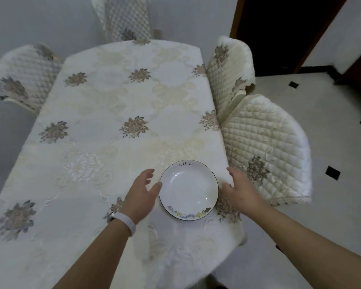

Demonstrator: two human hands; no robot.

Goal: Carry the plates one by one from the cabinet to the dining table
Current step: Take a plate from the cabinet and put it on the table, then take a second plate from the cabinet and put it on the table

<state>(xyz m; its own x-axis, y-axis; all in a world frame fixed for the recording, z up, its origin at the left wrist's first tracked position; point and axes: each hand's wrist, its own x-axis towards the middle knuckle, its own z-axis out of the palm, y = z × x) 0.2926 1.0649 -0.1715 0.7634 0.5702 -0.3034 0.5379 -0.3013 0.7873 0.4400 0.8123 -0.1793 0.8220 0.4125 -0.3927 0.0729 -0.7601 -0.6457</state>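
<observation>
A white plate (189,189) with a dark rim, the word "Life" and small drawings lies flat on the dining table (104,105), near its right front corner. My left hand (142,192) hovers just left of the plate with relaxed fingers, its thumb tip at the rim. On the plate's right side my right hand (241,189) is spread loosely, fingers by the rim and holding nothing. A white band sits on my left wrist.
A cream floral cloth covers the table. Quilted chairs stand close by: two on the right (265,151), one at the far end (125,17) and one on the left (25,76). Tiled floor (321,113) and a dark doorway (279,28) lie to the right.
</observation>
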